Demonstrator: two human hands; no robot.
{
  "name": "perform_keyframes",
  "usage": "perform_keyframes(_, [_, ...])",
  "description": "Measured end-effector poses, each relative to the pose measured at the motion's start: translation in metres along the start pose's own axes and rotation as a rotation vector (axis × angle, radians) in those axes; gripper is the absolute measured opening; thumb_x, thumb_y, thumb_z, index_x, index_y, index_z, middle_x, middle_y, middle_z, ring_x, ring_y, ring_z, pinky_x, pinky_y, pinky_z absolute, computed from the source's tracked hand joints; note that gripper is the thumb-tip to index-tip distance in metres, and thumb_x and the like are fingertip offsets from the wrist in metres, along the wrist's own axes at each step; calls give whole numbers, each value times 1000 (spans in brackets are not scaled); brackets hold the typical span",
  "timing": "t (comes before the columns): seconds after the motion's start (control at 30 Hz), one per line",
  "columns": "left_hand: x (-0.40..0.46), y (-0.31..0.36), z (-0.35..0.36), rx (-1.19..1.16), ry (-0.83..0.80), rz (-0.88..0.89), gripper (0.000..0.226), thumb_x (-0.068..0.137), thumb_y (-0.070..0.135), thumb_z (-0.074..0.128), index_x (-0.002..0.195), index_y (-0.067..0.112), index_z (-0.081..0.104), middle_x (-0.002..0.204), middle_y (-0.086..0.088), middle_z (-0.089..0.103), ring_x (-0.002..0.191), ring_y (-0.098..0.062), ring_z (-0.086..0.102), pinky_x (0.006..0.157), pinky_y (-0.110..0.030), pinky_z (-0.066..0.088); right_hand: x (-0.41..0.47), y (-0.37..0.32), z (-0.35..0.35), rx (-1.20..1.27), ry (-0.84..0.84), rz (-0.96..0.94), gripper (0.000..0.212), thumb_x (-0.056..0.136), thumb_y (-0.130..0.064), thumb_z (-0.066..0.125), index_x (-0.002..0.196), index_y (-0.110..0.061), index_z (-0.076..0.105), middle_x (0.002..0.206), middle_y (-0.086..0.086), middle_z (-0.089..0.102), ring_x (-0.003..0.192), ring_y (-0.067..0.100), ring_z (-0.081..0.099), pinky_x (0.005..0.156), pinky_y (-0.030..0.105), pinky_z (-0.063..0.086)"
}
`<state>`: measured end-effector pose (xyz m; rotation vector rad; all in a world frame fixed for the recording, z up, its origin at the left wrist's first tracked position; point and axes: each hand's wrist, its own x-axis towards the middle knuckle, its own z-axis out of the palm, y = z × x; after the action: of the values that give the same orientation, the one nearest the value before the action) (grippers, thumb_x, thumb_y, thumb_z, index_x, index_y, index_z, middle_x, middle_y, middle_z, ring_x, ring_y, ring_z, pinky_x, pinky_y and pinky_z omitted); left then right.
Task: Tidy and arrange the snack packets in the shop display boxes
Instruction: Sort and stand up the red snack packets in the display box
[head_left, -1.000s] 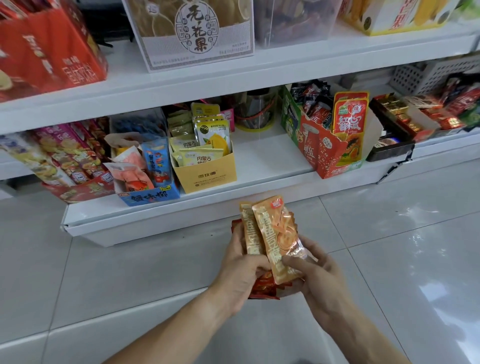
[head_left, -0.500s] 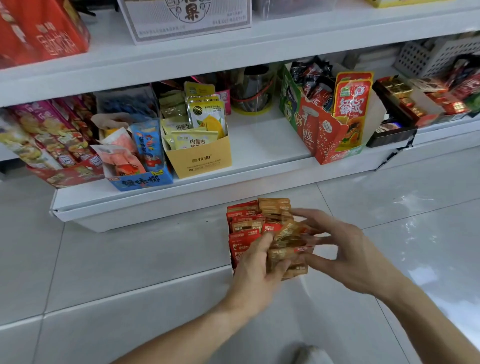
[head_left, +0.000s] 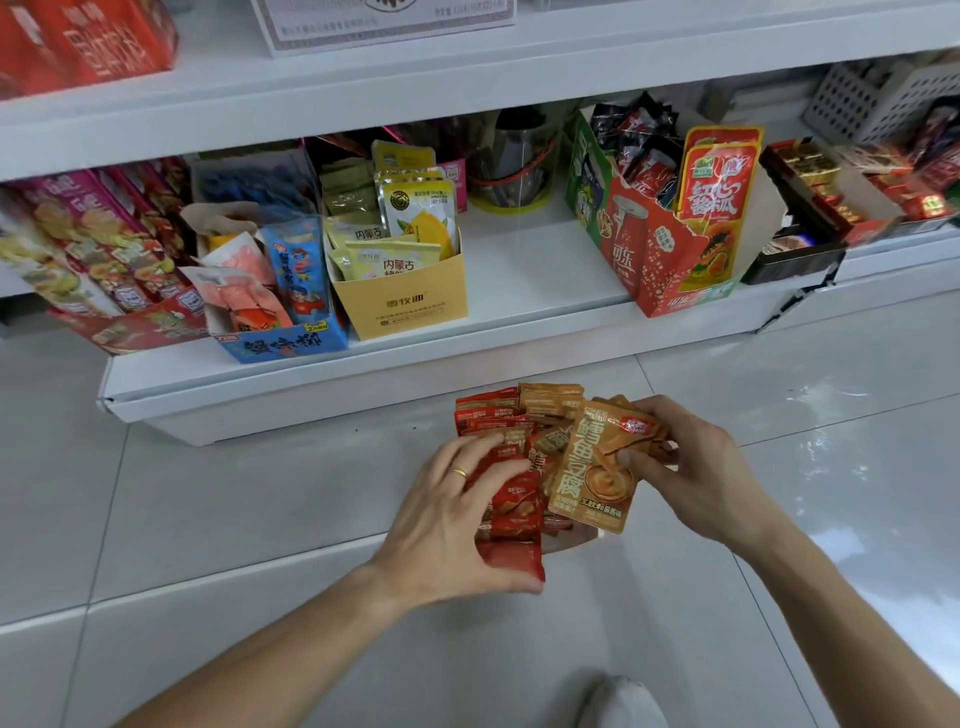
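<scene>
— Where are the packets?
— Red packets (head_left: 511, 499) at centre, gripped by the left hand (head_left: 449, 525).
— And the right hand (head_left: 691, 467)?
— At three o'clock, pinching an orange packet (head_left: 597, 467) above the floor (head_left: 208, 519).

2 hands (head_left: 447, 519), 1 ring (head_left: 459, 473), 2 shelves (head_left: 519, 270)
</scene>
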<state>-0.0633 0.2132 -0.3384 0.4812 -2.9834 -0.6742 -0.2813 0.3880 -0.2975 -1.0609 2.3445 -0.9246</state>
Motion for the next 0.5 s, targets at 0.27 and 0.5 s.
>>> perform_keyframes(0.27, [4, -18, 14, 47, 58, -80, 60, 87, 63, 59, 138, 32, 50, 140, 8, 48, 129, -14, 44, 110, -38, 42, 1, 6, 2, 38, -70, 42, 29, 89, -16, 73, 112, -27, 59, 96, -13, 70, 87, 3, 67, 74, 33, 58])
perform_keyframes(0.5, [3, 17, 12, 44, 219, -101, 77, 79, 69, 62, 141, 24, 48, 135, 6, 46, 121, -14, 45, 103, -32, 44, 1, -4, -5, -13, -47, 53, 30, 88, -16, 73, 111, -29, 58, 94, -15, 70, 86, 7, 67, 74, 38, 58])
